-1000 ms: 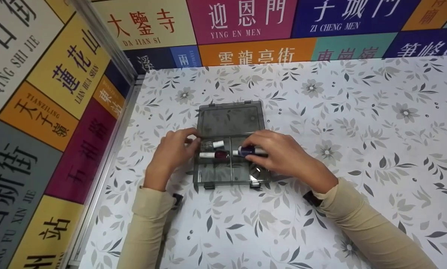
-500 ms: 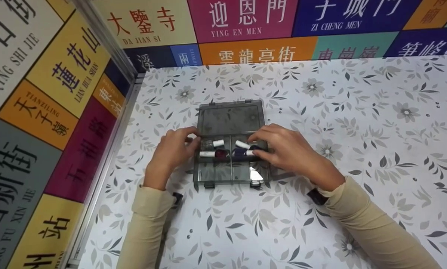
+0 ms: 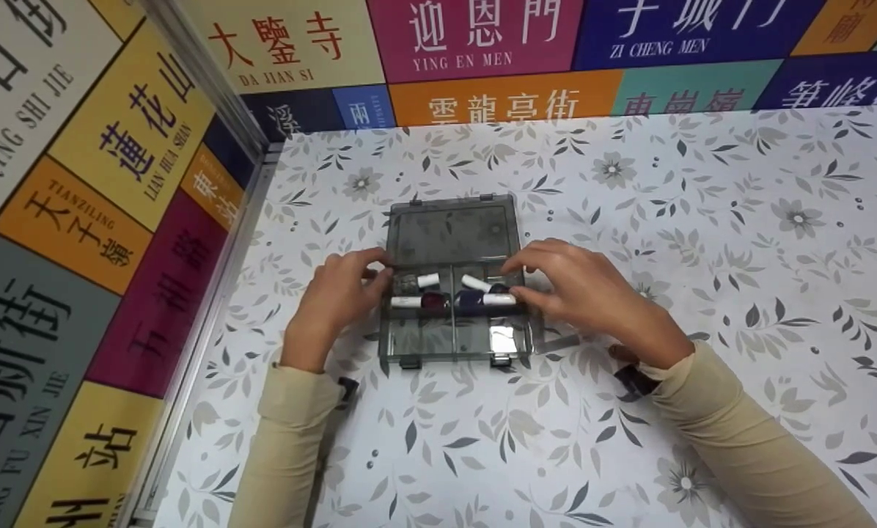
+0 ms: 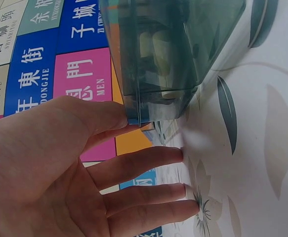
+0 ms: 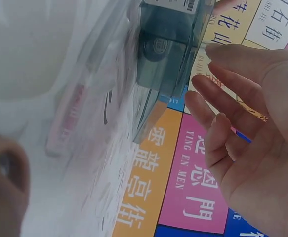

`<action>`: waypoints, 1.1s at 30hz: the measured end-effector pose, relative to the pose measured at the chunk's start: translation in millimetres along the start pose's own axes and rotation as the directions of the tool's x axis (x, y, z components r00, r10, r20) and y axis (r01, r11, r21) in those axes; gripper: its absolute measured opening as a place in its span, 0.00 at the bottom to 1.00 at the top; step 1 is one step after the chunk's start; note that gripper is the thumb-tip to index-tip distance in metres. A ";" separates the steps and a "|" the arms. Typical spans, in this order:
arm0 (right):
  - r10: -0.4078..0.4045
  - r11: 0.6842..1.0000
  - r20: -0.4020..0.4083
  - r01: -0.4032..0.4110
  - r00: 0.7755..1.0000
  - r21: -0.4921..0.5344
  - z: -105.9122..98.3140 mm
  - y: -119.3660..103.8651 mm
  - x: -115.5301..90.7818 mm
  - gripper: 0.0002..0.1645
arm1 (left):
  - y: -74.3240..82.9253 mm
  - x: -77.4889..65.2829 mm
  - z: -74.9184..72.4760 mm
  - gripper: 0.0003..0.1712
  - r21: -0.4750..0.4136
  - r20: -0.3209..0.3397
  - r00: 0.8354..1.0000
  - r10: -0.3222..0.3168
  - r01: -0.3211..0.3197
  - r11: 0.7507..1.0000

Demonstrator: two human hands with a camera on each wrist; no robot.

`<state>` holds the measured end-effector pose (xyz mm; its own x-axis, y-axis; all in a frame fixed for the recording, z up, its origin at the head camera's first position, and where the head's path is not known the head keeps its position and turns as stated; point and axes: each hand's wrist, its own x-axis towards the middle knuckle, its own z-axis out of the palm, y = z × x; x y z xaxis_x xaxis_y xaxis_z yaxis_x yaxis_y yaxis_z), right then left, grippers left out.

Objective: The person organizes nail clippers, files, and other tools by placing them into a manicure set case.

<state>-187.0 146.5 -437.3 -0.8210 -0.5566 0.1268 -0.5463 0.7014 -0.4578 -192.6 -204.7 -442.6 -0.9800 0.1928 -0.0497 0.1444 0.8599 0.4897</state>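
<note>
A smoky clear plastic storage box [image 3: 453, 357] lies on the table with its lid [image 3: 449, 233] folded back. In its left side are a dark red nail polish bottle [image 3: 434, 301] with a white cap and a clear one with a white cap [image 3: 428, 280]. The right side holds a dark blue nail polish bottle [image 3: 471, 300] and another dark one [image 3: 496, 289], partly hidden. My left hand [image 3: 339, 293] holds the box's left edge by thumb and index finger; its other fingers extend toward the table. My right hand [image 3: 581, 282] hovers at the right edge with fingers apart, holding nothing.
A white tablecloth [image 3: 702, 242] with grey leaves and flowers covers the table. Coloured sign panels [image 3: 482, 44] stand behind it and to the left. Both wrists carry black bands [image 3: 635, 381]. A blurred translucent shape [image 5: 67, 118] fills the right wrist view's left part.
My right hand has let go of a dark blue nail polish bottle, which now lies in the box's right side, and has drawn back rightward. My left hand has stayed put.
</note>
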 end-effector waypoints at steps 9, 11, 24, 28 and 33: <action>0.004 1.000 0.027 -0.004 1.000 -0.001 -4.1 5.7 -4.7 0.16 | -1.6 -0.4 -0.8 0.11 -0.010 -0.004 1.000 0.016 -0.016 1.000; -0.006 1.000 0.024 0.006 1.000 -0.006 -4.9 6.3 -6.0 0.17 | -1.8 -0.5 -1.3 0.10 -0.013 -0.005 1.000 0.019 -0.019 1.000; 0.019 0.997 0.000 -0.019 1.000 -0.072 -19.2 15.6 -25.2 0.27 | -1.2 -1.1 0.3 0.09 -0.003 0.004 1.000 0.001 -0.001 1.000; 0.029 0.996 0.011 -0.028 1.000 -0.090 -22.8 17.5 -33.3 0.24 | 0.3 -1.7 0.4 0.08 0.015 0.004 1.000 -0.004 0.004 1.000; 0.037 0.995 0.056 -0.032 0.998 -0.092 -26.3 19.5 -42.9 0.20 | 0.7 -1.8 -0.3 0.08 0.021 0.001 1.000 0.005 -0.005 1.000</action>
<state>-166.8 195.7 -428.5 -0.8303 -0.5542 0.0598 -0.5325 0.7569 -0.3789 -190.8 -204.5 -441.9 -0.9791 0.1976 -0.0480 0.1522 0.8688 0.4712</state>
